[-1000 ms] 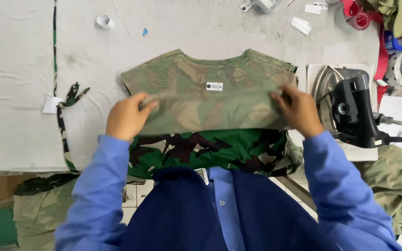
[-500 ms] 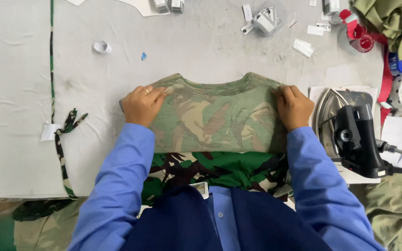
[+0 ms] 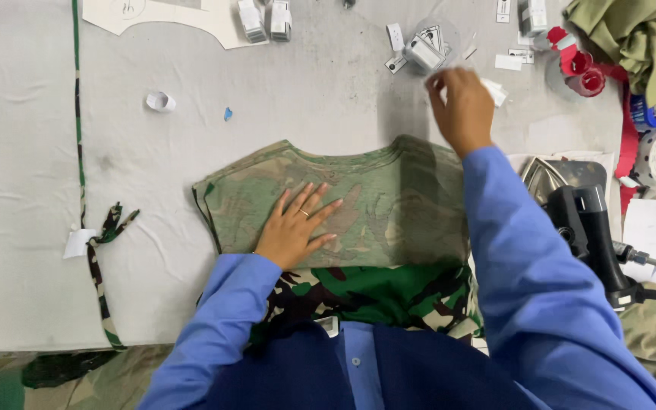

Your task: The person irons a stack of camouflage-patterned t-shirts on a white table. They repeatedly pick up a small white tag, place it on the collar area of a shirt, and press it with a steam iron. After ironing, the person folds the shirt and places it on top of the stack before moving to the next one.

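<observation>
Now keep left hand [image 3: 296, 230], fingers spread, flat on camouflage shirt [image 3: 358, 205]; right hand [image 3: 461, 106], fingers curled, nears white tags [image 3: 495, 89] on table [image 3: 320, 83]

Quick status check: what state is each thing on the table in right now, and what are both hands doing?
Camouflage garment: folded, lying flat on the table, faded side up.
Left hand: open, pressed flat on the garment.
Right hand: reaching past the garment to a small white piece; grip cannot be told.
Iron: set down at the right, untouched.
Camouflage strip: knotted, lying loose at the left.
Red tape rolls: lying untouched.
</observation>
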